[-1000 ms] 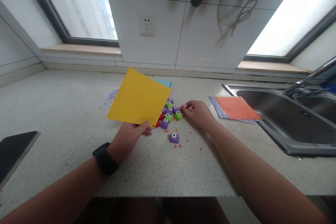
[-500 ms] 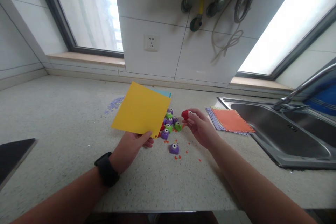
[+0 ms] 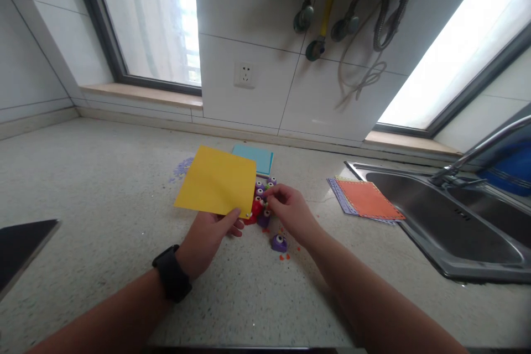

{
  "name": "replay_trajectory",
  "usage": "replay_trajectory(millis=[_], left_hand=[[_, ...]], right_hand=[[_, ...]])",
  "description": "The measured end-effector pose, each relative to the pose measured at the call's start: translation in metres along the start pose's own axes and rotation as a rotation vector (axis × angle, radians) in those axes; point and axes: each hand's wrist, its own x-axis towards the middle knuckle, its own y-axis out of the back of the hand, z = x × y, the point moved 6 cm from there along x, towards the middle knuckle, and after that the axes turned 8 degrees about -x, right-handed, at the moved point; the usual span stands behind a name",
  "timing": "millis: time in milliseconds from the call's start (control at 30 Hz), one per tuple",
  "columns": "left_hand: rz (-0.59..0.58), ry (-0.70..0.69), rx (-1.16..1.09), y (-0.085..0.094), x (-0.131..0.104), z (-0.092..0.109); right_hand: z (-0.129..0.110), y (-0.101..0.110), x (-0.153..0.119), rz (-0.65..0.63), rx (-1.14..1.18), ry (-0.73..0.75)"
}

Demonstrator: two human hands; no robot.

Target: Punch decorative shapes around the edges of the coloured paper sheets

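A yellow square sheet (image 3: pixel 218 181) is pinched at its lower right corner by my left hand (image 3: pixel 215 232), thumb on top and fingers below. Bent together, the fingertips of my right hand (image 3: pixel 288 211) are at the pile of small eyed punches, right of the sheet; what they grip is too small to tell. A red punch (image 3: pixel 256 206) lies in that pile beside the fingertips, among purple and green ones partly hidden. One purple punch (image 3: pixel 279 242) sits apart, nearer to me, with orange paper bits around it.
Blue paper (image 3: pixel 254 157) lies behind the pile. Purple bits (image 3: pixel 181 169) are scattered left of the sheet. Orange and purple sheets (image 3: pixel 369 199) lie right, beside the metal sink (image 3: pixel 435 221). A dark flat panel (image 3: pixel 25 246) is at the left edge.
My right hand has moved left to the pile, and the red punch it held is now among the others. The yellow sheet has tilted and shifted slightly left, showing more blue paper.
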Motion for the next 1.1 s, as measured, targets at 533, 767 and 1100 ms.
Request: replay_trajectory(millis=[533,767,1100], left_hand=[[0.006,-0.091,-0.157,0.008,0.003,0.005],[-0.023,-0.08,-0.164,0.007,0.001,0.004],[-0.117,-0.037,-0.154,-0.002,-0.002,0.002]], right_hand=[[-0.046,-0.019,-0.014,-0.286,-1.041,0.59],[-0.047,-0.037,-0.017,-0.266,-1.031,0.628],[-0.017,0.003,-0.007,-0.254,0.411,0.031]])
